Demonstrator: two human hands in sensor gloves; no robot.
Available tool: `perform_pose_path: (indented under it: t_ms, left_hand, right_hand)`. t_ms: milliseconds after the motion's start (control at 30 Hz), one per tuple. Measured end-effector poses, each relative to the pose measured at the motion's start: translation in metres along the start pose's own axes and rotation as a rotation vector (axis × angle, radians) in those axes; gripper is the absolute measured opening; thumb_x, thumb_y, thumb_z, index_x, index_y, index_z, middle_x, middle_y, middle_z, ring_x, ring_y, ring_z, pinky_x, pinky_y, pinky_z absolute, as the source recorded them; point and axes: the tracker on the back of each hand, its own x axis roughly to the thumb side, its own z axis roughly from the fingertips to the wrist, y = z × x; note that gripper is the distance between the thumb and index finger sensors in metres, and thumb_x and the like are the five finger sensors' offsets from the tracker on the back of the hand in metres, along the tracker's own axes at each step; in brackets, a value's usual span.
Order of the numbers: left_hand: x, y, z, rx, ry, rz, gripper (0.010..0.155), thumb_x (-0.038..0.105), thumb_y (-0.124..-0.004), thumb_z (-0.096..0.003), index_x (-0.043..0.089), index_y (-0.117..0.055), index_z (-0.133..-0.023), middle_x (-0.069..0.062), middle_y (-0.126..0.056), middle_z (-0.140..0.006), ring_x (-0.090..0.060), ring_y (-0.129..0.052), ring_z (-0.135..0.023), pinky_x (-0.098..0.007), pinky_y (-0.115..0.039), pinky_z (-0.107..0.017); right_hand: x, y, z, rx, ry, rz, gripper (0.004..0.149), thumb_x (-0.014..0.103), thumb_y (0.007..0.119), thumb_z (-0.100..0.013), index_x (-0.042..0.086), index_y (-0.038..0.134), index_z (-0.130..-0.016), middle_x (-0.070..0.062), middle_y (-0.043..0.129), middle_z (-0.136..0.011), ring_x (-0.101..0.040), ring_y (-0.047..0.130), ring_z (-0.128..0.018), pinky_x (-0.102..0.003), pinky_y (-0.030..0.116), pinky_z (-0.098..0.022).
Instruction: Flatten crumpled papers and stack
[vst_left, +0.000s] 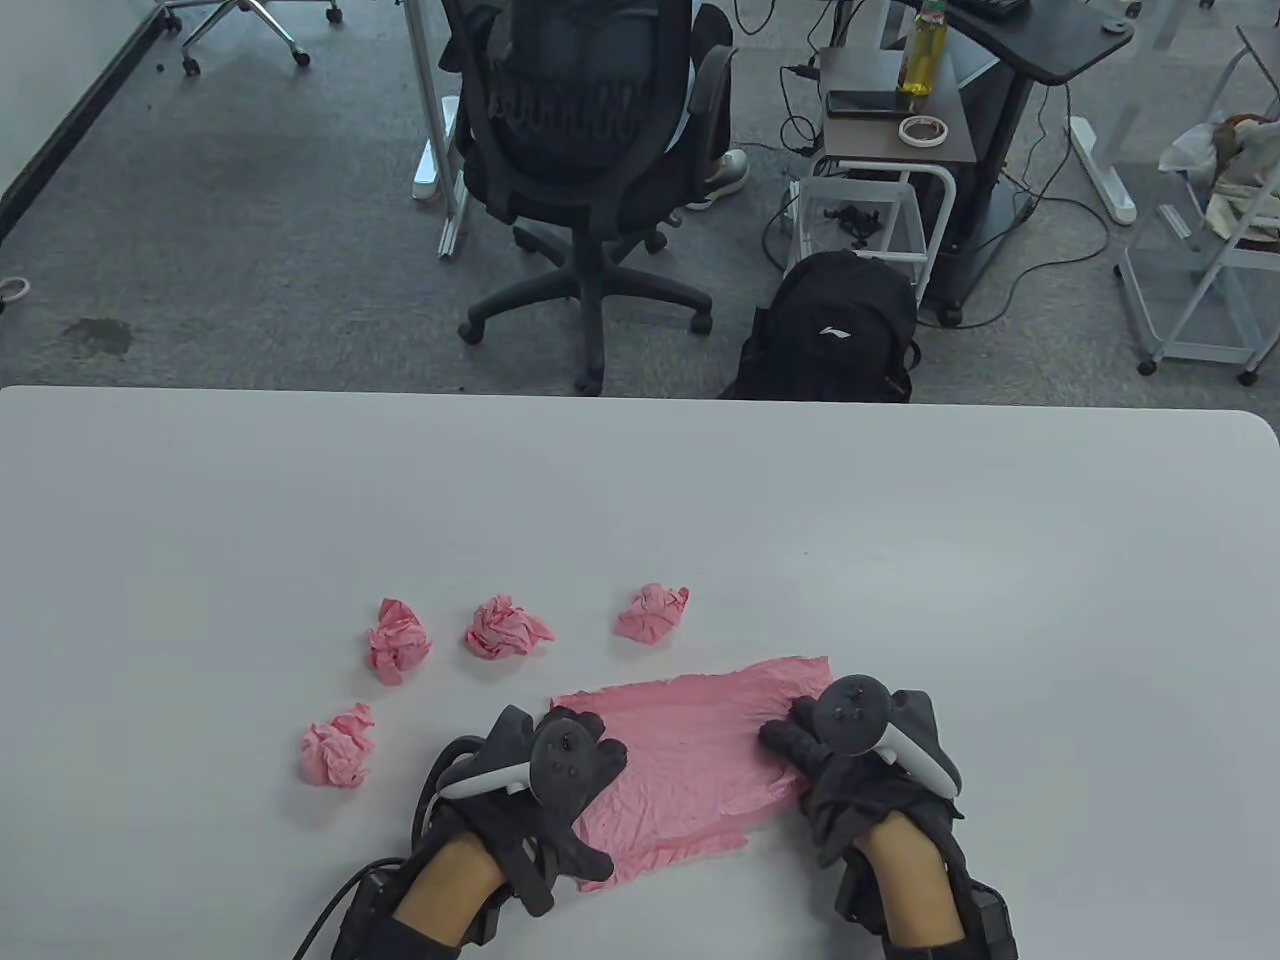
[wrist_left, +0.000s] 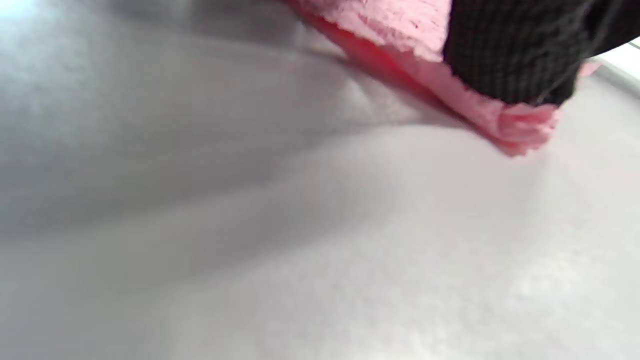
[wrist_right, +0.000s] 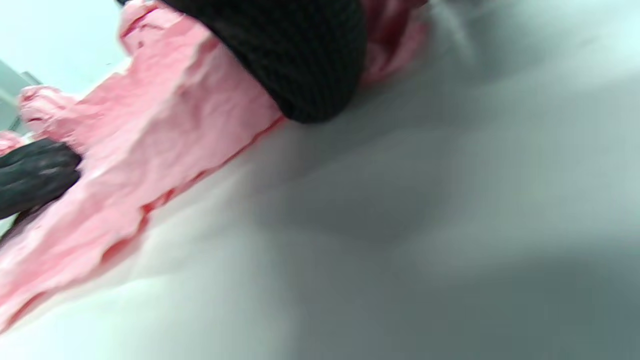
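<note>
A wrinkled pink sheet (vst_left: 690, 760) lies spread on the white table (vst_left: 640, 500) near its front edge. My left hand (vst_left: 560, 760) presses flat on the sheet's left end and my right hand (vst_left: 830, 745) presses flat on its right end. Close up, the left wrist view has a gloved finger (wrist_left: 510, 55) on the pink sheet's edge (wrist_left: 520, 125). In the right wrist view a gloved fingertip (wrist_right: 305, 65) bears down on the pink sheet (wrist_right: 150, 160), with the other hand's finger (wrist_right: 35, 175) at the far left. Several crumpled pink balls (vst_left: 505, 627) lie behind and left of the sheet.
Beyond the table's far edge stand a black office chair (vst_left: 580, 150), a black backpack (vst_left: 835, 330) and a small cart (vst_left: 890, 130) holding a bottle.
</note>
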Motion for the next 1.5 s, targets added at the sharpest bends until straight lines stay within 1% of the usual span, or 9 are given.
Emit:
perform_pose_path:
  t_ms: [200, 300, 400, 533, 633, 967, 1167, 1333, 1500]
  left_hand:
    - [-0.002, -0.002, 0.000, -0.015, -0.024, 0.003, 0.103, 0.077, -0.076, -0.0418, 0.033, -0.021, -0.117, -0.001, -0.002, -0.118, -0.032, -0.001, -0.115, -0.065, -0.014, -0.078]
    - [-0.003, -0.001, 0.001, 0.034, -0.028, 0.063, 0.085, 0.068, -0.066, -0.0493, 0.033, -0.029, -0.118, 0.000, -0.009, -0.119, -0.032, -0.005, -0.116, -0.065, -0.015, -0.078]
    - [-0.002, 0.000, 0.001, 0.037, -0.017, 0.051, 0.082, 0.058, -0.073, -0.0506, 0.034, -0.032, -0.117, 0.000, -0.011, -0.119, -0.031, -0.008, -0.116, -0.065, -0.016, -0.079]
    - [-0.001, 0.000, 0.000, 0.029, -0.008, 0.020, 0.092, 0.063, -0.078, -0.0460, 0.034, -0.027, -0.117, 0.000, -0.008, -0.118, -0.032, -0.006, -0.116, -0.065, -0.017, -0.079]
    - [-0.003, 0.000, -0.001, 0.000, -0.009, 0.037, 0.095, 0.064, -0.081, -0.0443, 0.035, -0.026, -0.116, 0.001, -0.005, -0.118, -0.031, -0.002, -0.115, -0.064, -0.014, -0.079]
    - [-0.007, -0.001, 0.002, -0.024, 0.011, 0.023, 0.106, 0.072, -0.083, -0.0382, 0.035, -0.020, -0.115, -0.003, 0.000, -0.115, -0.034, 0.002, -0.112, -0.065, -0.012, -0.077]
    - [0.001, -0.002, -0.001, -0.039, -0.019, -0.001, 0.107, 0.072, -0.083, -0.0386, 0.034, -0.019, -0.115, -0.004, 0.000, -0.115, -0.035, 0.004, -0.112, -0.067, -0.012, -0.077]
    - [0.006, -0.003, -0.003, -0.053, -0.029, -0.001, 0.108, 0.071, -0.084, -0.0383, 0.034, -0.018, -0.115, -0.004, 0.001, -0.115, -0.035, 0.004, -0.112, -0.067, -0.011, -0.076]
    - [0.006, -0.004, -0.003, -0.090, -0.020, 0.009, 0.109, 0.070, -0.084, -0.0390, 0.033, -0.013, -0.114, -0.002, 0.006, -0.113, -0.034, 0.008, -0.111, -0.066, -0.007, -0.076]
  right_hand:
    - [0.016, -0.021, 0.025, -0.132, 0.024, 0.127, 0.066, 0.004, 0.078, -0.044, 0.019, 0.054, -0.103, -0.015, 0.030, -0.114, -0.043, 0.019, -0.102, -0.063, 0.026, -0.069]
    - [0.033, -0.028, 0.044, -0.242, -0.094, 0.126, 0.064, 0.004, 0.078, -0.044, 0.019, 0.057, -0.103, -0.016, 0.033, -0.115, -0.043, 0.021, -0.103, -0.064, 0.027, -0.070]
    - [0.060, -0.009, 0.035, -0.288, -0.291, 0.143, 0.058, 0.013, 0.075, -0.049, 0.019, 0.058, -0.104, -0.018, 0.038, -0.115, -0.045, 0.025, -0.103, -0.064, 0.030, -0.069]
    - [0.086, 0.040, 0.005, -0.011, -0.297, 0.281, 0.061, 0.023, 0.073, -0.051, 0.028, 0.047, -0.106, -0.015, 0.026, -0.115, -0.044, 0.020, -0.102, -0.063, 0.027, -0.069]
    - [0.076, 0.043, -0.007, 0.095, -0.250, 0.279, 0.064, 0.026, 0.067, -0.052, 0.033, 0.032, -0.105, -0.009, 0.010, -0.113, -0.039, 0.009, -0.102, -0.061, 0.022, -0.070]
    - [-0.012, -0.003, -0.005, -0.088, 0.034, -0.059, 0.065, 0.015, 0.072, -0.048, 0.027, 0.042, -0.105, -0.006, 0.018, -0.114, -0.035, 0.011, -0.102, -0.057, 0.019, -0.071]
    - [0.049, 0.006, 0.011, -0.222, -0.211, 0.132, 0.062, 0.018, 0.073, -0.050, 0.018, 0.046, -0.105, -0.016, 0.026, -0.114, -0.044, 0.019, -0.102, -0.062, 0.027, -0.069]
    - [0.108, 0.062, -0.003, 0.050, -0.353, 0.347, 0.062, 0.028, 0.068, -0.052, 0.027, 0.038, -0.107, -0.012, 0.016, -0.114, -0.042, 0.013, -0.102, -0.062, 0.024, -0.070]
    - [0.066, 0.039, -0.020, 0.017, -0.171, 0.148, 0.064, 0.033, 0.065, -0.052, 0.030, 0.030, -0.106, -0.005, 0.010, -0.113, -0.034, 0.007, -0.102, -0.057, 0.018, -0.070]
